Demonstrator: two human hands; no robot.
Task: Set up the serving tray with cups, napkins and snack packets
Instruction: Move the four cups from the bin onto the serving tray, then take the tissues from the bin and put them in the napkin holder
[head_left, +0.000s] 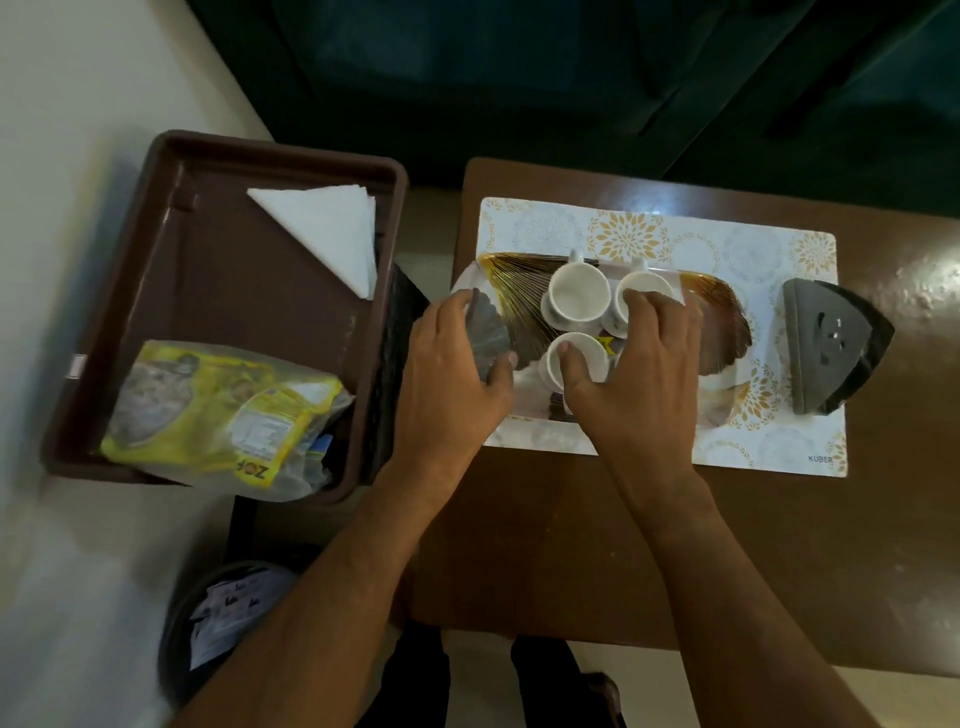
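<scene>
My left hand (457, 358) grips a dark, blurred packet (488, 332) at the serving tray's (722, 317) left end. My right hand (639, 364) spreads open over three white cups (577, 295), hiding the tray's middle.

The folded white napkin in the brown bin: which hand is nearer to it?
Left. The left hand is just right of the bin, below the napkin; the right hand is farther right, over the cups.

Single head-worn wide-angle view, looking steeply down from close above, facing forward over a small brown table (571, 545), edges curved and blurred.
</scene>
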